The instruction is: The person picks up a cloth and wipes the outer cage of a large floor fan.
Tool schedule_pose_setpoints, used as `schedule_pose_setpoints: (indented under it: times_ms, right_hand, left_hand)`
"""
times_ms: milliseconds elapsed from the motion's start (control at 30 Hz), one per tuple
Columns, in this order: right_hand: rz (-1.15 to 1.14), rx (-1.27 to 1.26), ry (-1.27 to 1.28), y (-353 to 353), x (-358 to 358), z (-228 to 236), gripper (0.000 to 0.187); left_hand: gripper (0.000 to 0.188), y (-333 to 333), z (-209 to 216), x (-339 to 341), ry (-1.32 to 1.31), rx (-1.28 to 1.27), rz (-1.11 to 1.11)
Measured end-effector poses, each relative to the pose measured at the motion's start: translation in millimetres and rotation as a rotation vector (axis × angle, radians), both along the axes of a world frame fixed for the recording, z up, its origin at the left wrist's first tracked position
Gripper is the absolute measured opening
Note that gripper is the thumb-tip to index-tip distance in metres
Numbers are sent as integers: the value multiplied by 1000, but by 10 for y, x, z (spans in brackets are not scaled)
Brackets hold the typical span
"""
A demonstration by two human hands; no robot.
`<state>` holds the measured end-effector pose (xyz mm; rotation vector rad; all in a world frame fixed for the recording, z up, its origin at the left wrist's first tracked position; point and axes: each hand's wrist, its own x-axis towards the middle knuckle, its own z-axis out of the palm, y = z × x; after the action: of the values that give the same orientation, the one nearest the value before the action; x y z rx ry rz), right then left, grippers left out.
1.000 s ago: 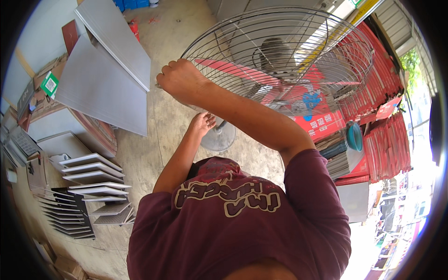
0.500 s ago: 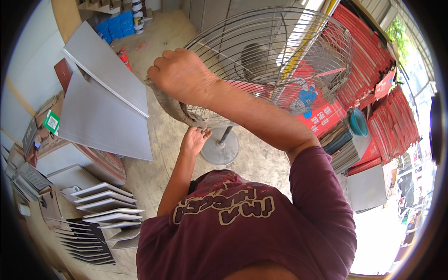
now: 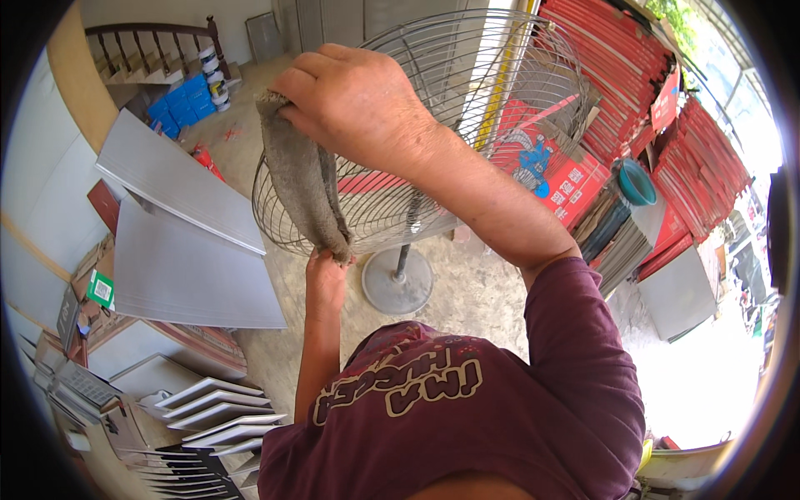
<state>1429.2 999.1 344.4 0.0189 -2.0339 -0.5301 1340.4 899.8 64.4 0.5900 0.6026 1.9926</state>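
Observation:
A large standing fan with a grey wire cage (image 3: 450, 75) is in front of me, its round base (image 3: 397, 281) on the floor. A dirty grey-brown cloth (image 3: 298, 179) hangs stretched along the left side of the cage. My right hand (image 3: 358, 100) reaches across from the right, its fingers closed on the cloth's upper end. Below, my left hand (image 3: 327, 279) pinches the lower end near the bottom of the cage. Whether the cloth touches the wires is hard to tell. My right hand and forearm hide part of the cage.
Leaning grey panels (image 3: 192, 267) are on the left, above a rack of tilted sample boards (image 3: 221, 408). Red boxes (image 3: 608, 67) are stacked at right, with a teal bowl (image 3: 637, 185) nearby. Blue boxes (image 3: 182, 104) stand near a staircase (image 3: 137, 54).
My right hand has risen, and the cloth that curved about the cage's left edge is now drawn out longer between both hands. The view has shifted somewhat.

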Motion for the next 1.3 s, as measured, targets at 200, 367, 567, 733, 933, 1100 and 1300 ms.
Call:
schedule_pose_setpoints:
  times_ms: [200, 367, 567, 733, 933, 1100, 1300]
  right_hand:
    - [-9, -108, 82, 190, 364, 220, 17]
    - [17, -174, 172, 339, 683, 336, 21]
    - [-21, -217, 264, 613, 992, 426, 21]
    - [-14, -161, 274, 902, 1263, 572, 24]
    - [14, -722, 280, 1015, 1737, 609, 22]
    - [79, -777, 327, 1466, 2068, 544, 21]
    - [227, -854, 433, 1999, 2491, 348, 21]
  left_hand:
    - [37, -55, 265, 28, 188, 37, 30]
    - [31, -70, 624, 248, 321, -33, 214]
    - [15, -56, 931, 385, 420, -55, 278]
    - [14, 29, 1226, 558, 608, -1, 425]
    - [19, 216, 1555, 719, 1183, 63, 718]
    - [21, 425, 1863, 919, 1386, 145, 840]
    - [29, 773, 2065, 1123, 1594, 330, 947]
